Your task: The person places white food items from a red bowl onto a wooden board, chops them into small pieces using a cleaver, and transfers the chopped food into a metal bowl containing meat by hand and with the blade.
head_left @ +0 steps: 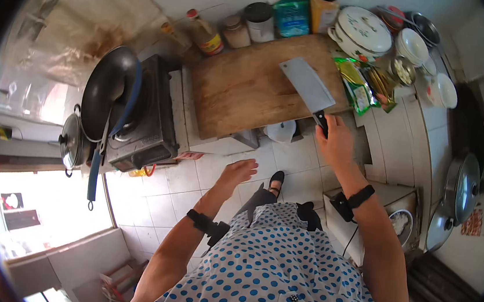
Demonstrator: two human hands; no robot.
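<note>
My right hand (335, 140) is closed around the black handle of a cleaver (309, 86). The broad grey blade lies over the right part of a large wooden cutting board (230, 91), its far end pointing up and left. Whether the blade rests on the wood or hovers just above it, I cannot tell. My left hand (238, 177) holds nothing; its fingers stretch to the right, below the board's front edge. Green and yellow packets (362, 87) lie right beside the board.
A wok (99, 93) with a spatula (106, 126) sits on the stove (146, 118) at left. Jars and bottles (258, 23) line the board's back edge. A lidded white enamel pot (363, 33) and several white bowls (412, 48) stand at far right.
</note>
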